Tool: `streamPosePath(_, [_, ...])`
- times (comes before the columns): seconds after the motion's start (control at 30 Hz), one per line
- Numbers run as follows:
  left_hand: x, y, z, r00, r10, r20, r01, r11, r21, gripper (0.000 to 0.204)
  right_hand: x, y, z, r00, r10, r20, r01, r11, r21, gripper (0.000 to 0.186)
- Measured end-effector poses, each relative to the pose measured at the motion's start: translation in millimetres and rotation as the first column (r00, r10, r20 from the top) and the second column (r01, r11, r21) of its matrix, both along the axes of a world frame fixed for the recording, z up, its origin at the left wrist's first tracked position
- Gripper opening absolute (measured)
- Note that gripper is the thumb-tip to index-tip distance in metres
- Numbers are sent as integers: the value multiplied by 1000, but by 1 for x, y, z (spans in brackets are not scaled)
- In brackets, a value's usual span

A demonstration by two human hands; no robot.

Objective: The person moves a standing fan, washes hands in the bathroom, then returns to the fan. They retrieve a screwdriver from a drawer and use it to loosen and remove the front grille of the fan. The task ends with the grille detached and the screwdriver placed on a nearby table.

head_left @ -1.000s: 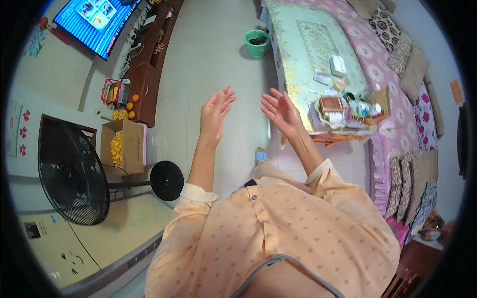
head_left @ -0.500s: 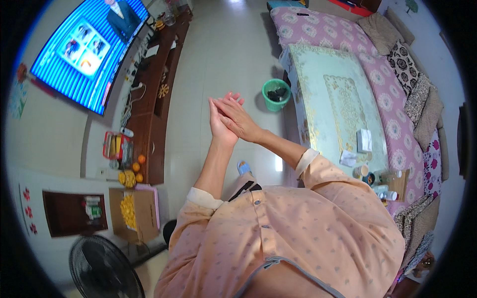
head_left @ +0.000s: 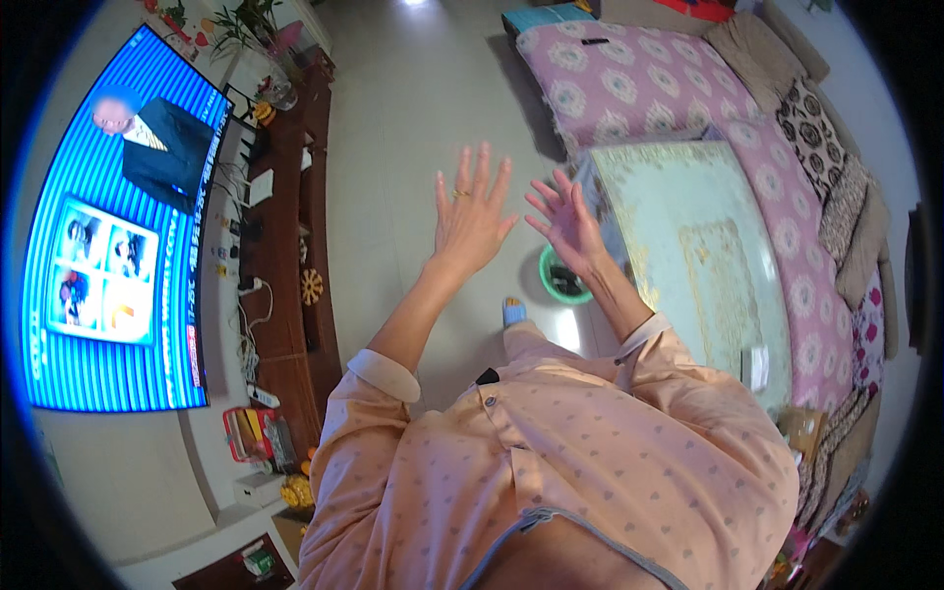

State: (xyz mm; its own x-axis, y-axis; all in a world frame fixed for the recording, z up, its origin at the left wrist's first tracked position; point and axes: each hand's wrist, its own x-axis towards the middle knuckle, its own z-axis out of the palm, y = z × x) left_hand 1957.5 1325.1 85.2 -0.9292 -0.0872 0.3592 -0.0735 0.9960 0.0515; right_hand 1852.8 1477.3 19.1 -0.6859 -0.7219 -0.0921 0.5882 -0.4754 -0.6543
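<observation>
Since the frame of half a second ago, the two hands have separated: palms then laid together are now apart, and the view has shifted so that the bin appears lower, beside the right wrist.

Left hand (head_left: 470, 224): fully open, fingers straight and spread, back of the hand toward the camera. It holds nothing. A gold-coloured ring (head_left: 460, 194) sits on one finger.

Right hand (head_left: 570, 228): open, fingers parted and slightly curved, palm turned partly toward the left hand. It holds nothing. A gap separates the two hands; both are raised over the tiled floor (head_left: 393, 128).

Green bin (head_left: 546, 285): the item nearest the right hand in the view, standing on the floor beside the table, partly covered by the right hand and wrist. Dark contents are visible inside; their kind cannot be determined.

Table (head_left: 678, 231): to the right of the right hand, fitted with a pale green patterned cover. A white box (head_left: 755, 368) rests near its lower end.

Surroundings: a blue slipper (head_left: 513, 313) is on the person's foot below the hands. A long brown cabinet (head_left: 280, 320) and a lit television (head_left: 182, 265) occupy the left side.
</observation>
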Motion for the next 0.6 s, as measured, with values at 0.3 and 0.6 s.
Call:
streamPosePath(0.3, [-179,-211,-7,986,-121,111,141,971,-194,73,-159,-276,37,933,305,190,-264,940,-214,49])
streamPosePath(0.6, [-345,-457,-16,965,-185,188,213,967,-140,49,-346,-494,22,997,70,-15,-63,959,276,43])
